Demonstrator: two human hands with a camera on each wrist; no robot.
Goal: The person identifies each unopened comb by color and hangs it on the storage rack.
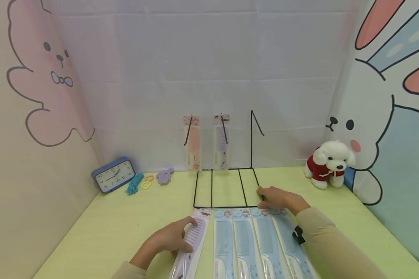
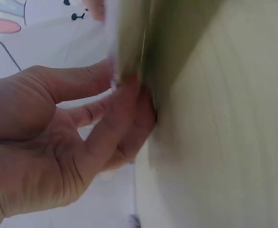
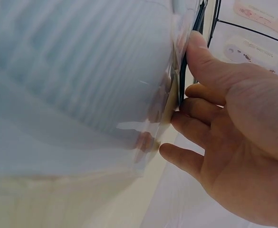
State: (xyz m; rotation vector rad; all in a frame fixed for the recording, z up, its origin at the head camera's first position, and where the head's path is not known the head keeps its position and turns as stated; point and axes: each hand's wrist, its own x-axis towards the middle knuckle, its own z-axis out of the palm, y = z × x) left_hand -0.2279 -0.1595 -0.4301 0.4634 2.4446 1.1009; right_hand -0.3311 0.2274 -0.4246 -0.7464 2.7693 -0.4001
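Note:
My left hand pinches a purple comb in a clear-fronted package, thumb on top and fingers at its edge; the left wrist view shows the package's edge between the fingertips. My right hand is at the front right corner of a black wire display rack, thumb and fingers on either side of its wire in the right wrist view. Several packaged blue combs lie in a row before the rack. From the rack's hooks hang a packaged pink comb and another packaged purple comb.
The rack's right hook holds nothing. On the left stand a blue clock, a blue cord bundle, two small rings and a purple toy. A white plush dog sits at the back right.

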